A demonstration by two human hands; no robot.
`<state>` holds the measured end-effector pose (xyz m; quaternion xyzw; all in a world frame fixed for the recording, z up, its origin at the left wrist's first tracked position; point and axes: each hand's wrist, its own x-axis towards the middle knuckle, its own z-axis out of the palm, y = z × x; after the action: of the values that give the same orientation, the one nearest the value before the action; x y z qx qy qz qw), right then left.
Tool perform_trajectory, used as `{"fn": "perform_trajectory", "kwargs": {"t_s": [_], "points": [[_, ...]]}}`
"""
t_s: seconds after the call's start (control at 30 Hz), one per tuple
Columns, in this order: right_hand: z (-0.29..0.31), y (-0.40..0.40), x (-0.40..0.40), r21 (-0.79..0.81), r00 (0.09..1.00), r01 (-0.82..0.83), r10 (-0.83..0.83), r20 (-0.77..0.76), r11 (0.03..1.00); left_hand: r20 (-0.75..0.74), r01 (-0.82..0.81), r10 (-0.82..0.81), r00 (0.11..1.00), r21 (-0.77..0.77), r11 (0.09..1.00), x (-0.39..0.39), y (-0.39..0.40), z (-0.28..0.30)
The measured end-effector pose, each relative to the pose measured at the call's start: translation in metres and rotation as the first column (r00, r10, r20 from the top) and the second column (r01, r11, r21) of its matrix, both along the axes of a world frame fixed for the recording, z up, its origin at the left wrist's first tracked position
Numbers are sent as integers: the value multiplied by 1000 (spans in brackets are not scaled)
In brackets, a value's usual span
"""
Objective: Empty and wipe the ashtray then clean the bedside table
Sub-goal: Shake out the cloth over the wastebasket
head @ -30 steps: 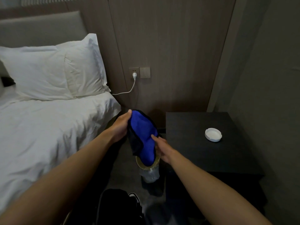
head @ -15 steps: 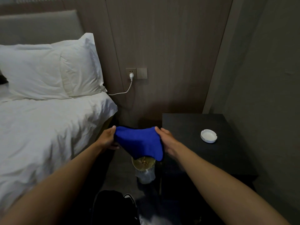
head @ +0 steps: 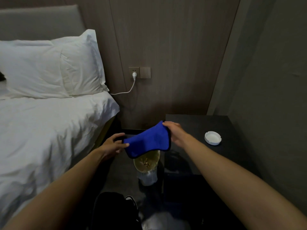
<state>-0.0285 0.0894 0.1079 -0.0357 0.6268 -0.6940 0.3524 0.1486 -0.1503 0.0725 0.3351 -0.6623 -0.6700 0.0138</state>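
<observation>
A blue cloth with a dark edge is stretched between my hands above the gap beside the bed. My left hand pinches its lower left corner. My right hand grips its upper right edge, over the left rim of the black bedside table. A white round ashtray sits on the table near the right wall, upright and looking empty inside. It is well to the right of my right hand.
Under the cloth stands a small bin with a clear liner and scraps inside. A bed with white sheets and pillows fills the left. A white cable hangs from the wall socket. A black bag lies on the floor.
The cloth has gone from hanging bunched to spread out between my hands. It has shifted right and up, and my right hand now reaches the table's left edge.
</observation>
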Motion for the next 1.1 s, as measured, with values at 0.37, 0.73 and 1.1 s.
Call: {"fn": "perform_trajectory", "kwargs": {"t_s": [0.37, 0.73, 1.1], "points": [[4, 17, -8, 30, 994, 101, -99, -46, 994, -101, -128, 133, 986, 49, 990, 0, 0, 10], [10, 29, -20, 365, 897, 2, 160, -411, 931, -15, 143, -145, 989, -99, 985, 9, -11, 2], [5, 28, -26, 613, 706, 97, 380, -598, 784, -83, 159, -251, 965, -577, 801, 3, -5, 6]]}}
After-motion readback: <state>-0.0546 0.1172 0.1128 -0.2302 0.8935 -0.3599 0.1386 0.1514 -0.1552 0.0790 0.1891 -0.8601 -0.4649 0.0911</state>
